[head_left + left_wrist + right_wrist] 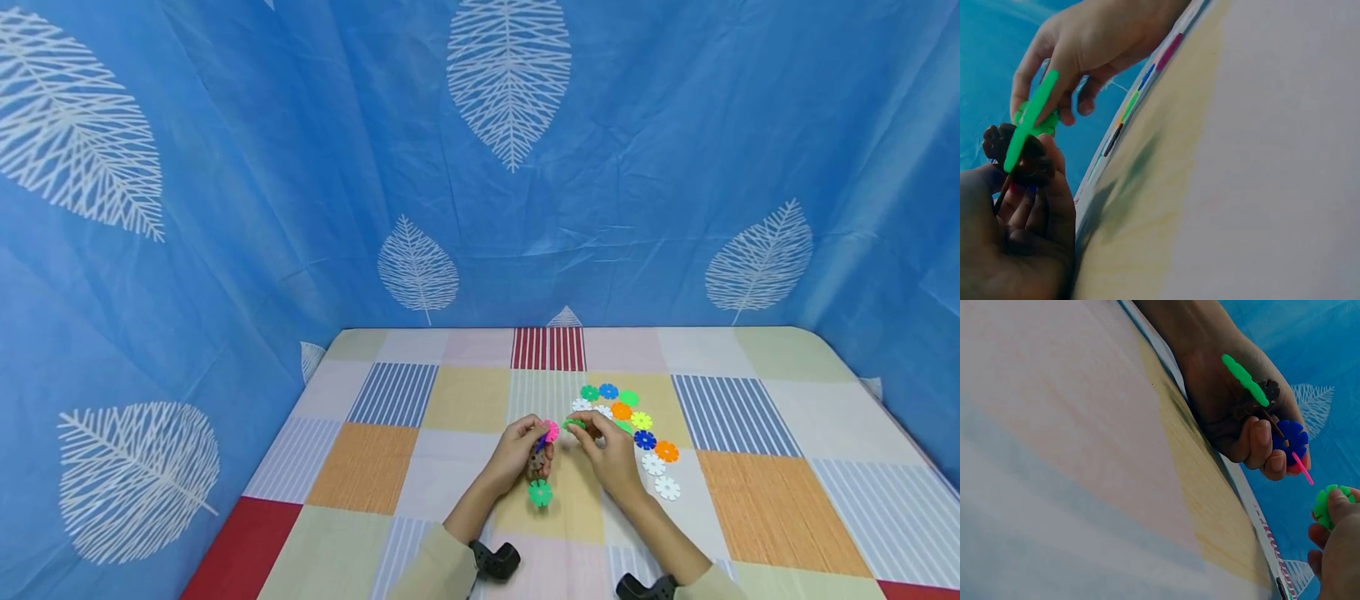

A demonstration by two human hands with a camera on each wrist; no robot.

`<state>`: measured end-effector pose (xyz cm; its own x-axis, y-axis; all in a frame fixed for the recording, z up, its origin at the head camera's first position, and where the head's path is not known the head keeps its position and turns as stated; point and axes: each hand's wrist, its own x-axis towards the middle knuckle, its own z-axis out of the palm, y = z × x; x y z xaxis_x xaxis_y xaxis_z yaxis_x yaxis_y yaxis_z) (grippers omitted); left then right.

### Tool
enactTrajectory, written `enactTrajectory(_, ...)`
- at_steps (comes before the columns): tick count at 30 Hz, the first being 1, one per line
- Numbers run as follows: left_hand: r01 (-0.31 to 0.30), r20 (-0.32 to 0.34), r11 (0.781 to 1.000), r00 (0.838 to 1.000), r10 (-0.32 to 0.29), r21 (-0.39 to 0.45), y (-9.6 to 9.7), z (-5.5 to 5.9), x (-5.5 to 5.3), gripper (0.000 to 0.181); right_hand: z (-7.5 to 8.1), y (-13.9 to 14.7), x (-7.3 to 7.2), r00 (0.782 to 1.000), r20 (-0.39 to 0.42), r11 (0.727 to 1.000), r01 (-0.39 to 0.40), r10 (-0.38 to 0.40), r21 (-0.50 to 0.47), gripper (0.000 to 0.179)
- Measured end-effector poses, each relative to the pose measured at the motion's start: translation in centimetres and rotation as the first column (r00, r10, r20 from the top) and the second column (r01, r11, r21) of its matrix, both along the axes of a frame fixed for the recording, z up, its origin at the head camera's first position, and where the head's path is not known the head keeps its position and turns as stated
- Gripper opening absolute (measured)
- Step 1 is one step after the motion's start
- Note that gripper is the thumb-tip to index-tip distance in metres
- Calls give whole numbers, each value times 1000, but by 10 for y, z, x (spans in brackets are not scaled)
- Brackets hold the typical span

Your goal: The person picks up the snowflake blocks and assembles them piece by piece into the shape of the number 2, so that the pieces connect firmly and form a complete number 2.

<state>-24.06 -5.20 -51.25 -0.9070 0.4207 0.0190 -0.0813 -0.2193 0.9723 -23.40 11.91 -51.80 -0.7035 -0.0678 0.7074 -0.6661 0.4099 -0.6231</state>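
Observation:
My left hand (517, 450) holds a joined string of plastic notched snowflake discs, lifted over the table. Brown discs (536, 463) sit against its palm, with a green disc (540, 492) standing out on the wrist side. In the right wrist view its fingers curl round a blue disc (1291, 437), and a thin pink disc (1302, 469) is slotted edge-on into that one. Between thumb and fingers, my right hand (611, 458) pinches another green disc (1324, 509). A small gap separates this disc from the pink one.
Loose discs lie in a spread beyond and right of the right hand: orange (667, 451), dark blue (645, 439), yellow (641, 420), white (667, 487) and green ones. A patchwork cloth (450, 467) covers the table. Blue leaf-print curtains (300, 167) hang behind and at the sides.

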Motion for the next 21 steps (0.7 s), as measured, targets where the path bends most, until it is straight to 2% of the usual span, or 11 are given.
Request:
enactTrajectory(3,9,-10,1000,1000,-9,-5,-1,0,0,29,1,-1,1,997,63,997,-39,43,-60,22)
enactTrajectory(6,13,-24,1000,1000,-13,-14,-1,0,0,28,9,-3,7,990,95,991,-100,109,-89,20)
enactTrajectory(10,22,-18,1000,1000,-22,-16,-3,0,1,26,24,-6,17,984,105,987,-137,145,-82,19)
enactTrajectory(14,43,10,999,999,-43,-13,-3,1,1,24,31,-7,20,978,127,985,-159,165,-61,18)
enactTrajectory(18,61,25,998,998,-61,-6,-3,2,1,24,28,-6,19,973,147,984,-170,177,-55,18)
enactTrajectory(21,46,27,999,999,-46,-9,-4,2,1,23,17,-5,11,973,153,985,-167,173,-49,20)
